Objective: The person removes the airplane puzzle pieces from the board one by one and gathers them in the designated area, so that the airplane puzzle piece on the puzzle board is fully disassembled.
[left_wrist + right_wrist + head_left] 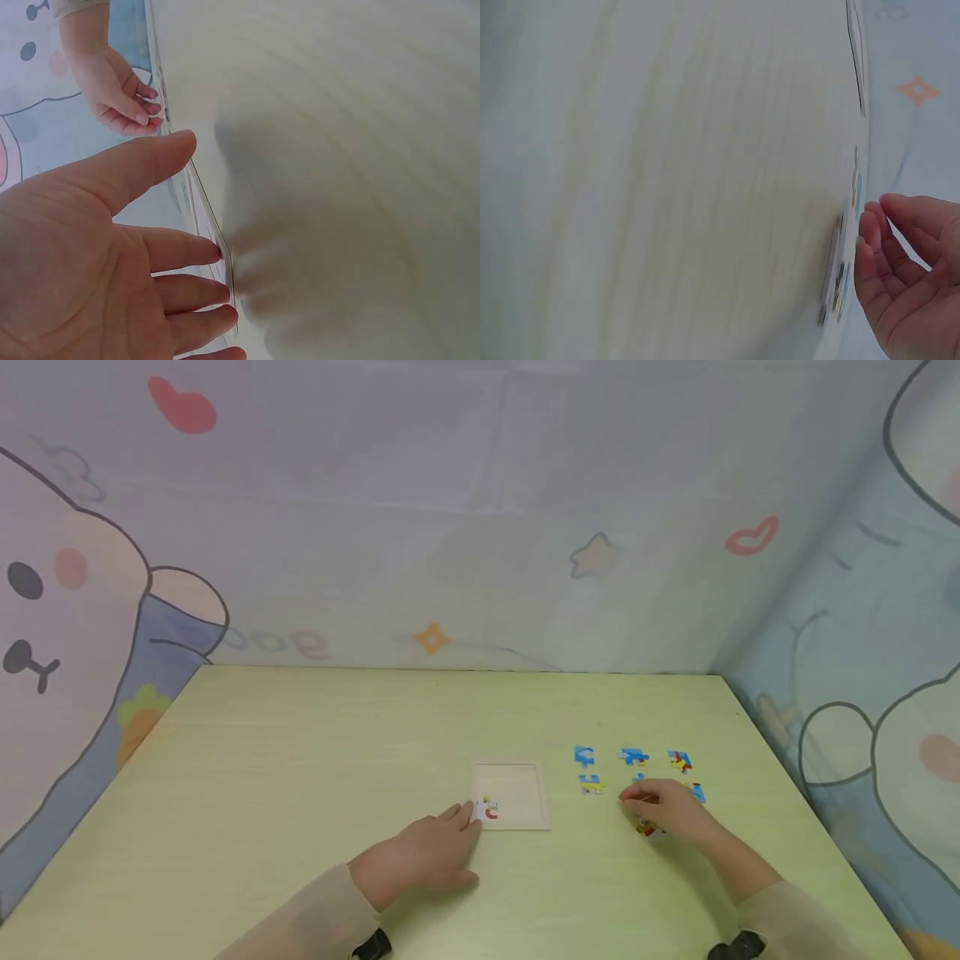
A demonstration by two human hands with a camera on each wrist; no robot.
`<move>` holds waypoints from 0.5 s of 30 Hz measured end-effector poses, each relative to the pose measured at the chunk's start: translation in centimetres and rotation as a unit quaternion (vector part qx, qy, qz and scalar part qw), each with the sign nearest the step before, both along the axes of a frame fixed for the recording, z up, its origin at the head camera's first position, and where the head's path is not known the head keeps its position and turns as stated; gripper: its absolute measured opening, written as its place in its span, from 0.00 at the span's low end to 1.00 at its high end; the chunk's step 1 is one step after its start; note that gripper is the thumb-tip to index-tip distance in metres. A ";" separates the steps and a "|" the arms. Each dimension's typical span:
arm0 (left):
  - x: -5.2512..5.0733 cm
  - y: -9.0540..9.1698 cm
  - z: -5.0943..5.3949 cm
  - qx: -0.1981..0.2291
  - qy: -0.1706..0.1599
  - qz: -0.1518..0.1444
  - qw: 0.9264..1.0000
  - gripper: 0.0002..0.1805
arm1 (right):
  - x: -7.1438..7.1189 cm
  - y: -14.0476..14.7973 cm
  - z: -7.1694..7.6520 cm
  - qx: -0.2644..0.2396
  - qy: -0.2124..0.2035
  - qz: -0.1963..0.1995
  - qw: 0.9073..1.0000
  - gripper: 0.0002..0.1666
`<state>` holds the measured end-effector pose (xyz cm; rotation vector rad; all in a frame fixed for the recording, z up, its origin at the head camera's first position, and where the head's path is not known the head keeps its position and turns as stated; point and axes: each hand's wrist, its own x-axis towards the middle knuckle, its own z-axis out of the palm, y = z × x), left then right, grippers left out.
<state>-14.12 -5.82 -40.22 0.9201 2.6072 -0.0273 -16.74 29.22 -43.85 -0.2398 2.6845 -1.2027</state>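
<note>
My left hand (427, 852) lies with straight fingers at the lower left of a square wooden puzzle tray (545, 797). In the left wrist view its fingertips (217, 294) touch the tray's edge. One white jigsaw piece with red and yellow print (491, 811) sits in the tray's lower left corner, partly hidden by those fingers. My right hand (667, 806) is over the loose jigsaw pieces, its fingers loosely bent. In the right wrist view thumb and fingertips (866, 225) come close together, with no piece visible between them. A red and yellow piece (648, 829) shows below this hand.
Blue puzzle pieces (584, 756), (633, 757) and a blue, red and yellow piece (680, 761) form a back row. A blue and yellow piece (592, 785) lies nearer. The pale wooden table (300, 760) meets a printed cloth backdrop (450, 527).
</note>
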 end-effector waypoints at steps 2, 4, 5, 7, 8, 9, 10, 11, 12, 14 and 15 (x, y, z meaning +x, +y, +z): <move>-0.1 -0.1 -0.3 -0.001 0.001 -0.002 1.000 0.39 | -0.3 -1.0 0.0 -0.015 0.006 -0.001 1.000 0.11; -0.1 -0.2 -0.4 -0.003 0.002 -0.004 1.000 0.39 | -0.6 -2.1 -0.1 -0.037 0.007 0.007 0.999 0.12; -0.1 -0.2 -0.5 -0.003 0.002 -0.009 1.000 0.39 | -0.8 -2.8 -0.2 -0.045 0.006 0.011 0.999 0.12; -0.1 -0.3 -0.6 -0.003 0.000 -0.010 1.000 0.40 | -1.2 -4.2 -0.4 -0.059 0.005 0.030 0.998 0.12; -0.1 -0.3 -0.6 -0.003 0.000 -0.010 1.000 0.40 | -1.5 -4.9 -0.6 -0.066 0.003 0.042 0.997 0.13; -0.1 -0.3 -0.6 -0.004 0.002 -0.011 1.000 0.41 | -1.7 -5.7 -0.7 -0.070 -0.003 0.049 0.996 0.13; -0.2 -0.4 -0.7 -0.006 0.005 -0.013 1.000 0.41 | -1.8 -6.6 -0.7 -0.073 -0.009 0.057 0.996 0.13; -0.2 -0.4 -0.6 -0.008 0.007 -0.015 1.000 0.41 | -1.9 -7.4 -0.7 -0.074 -0.014 0.066 0.995 0.12; -0.2 -0.4 -0.6 -0.010 0.010 -0.013 1.000 0.41 | -2.0 -8.3 -0.6 -0.074 -0.019 0.073 0.994 0.12; -0.3 -0.4 -0.6 -0.012 0.015 -0.017 1.000 0.42 | -2.1 -10.0 -0.5 -0.073 -0.025 0.085 0.993 0.12; -0.4 -0.5 -0.6 -0.012 0.015 -0.018 1.000 0.42 | -2.2 -10.7 -0.4 -0.069 -0.025 0.091 0.993 0.12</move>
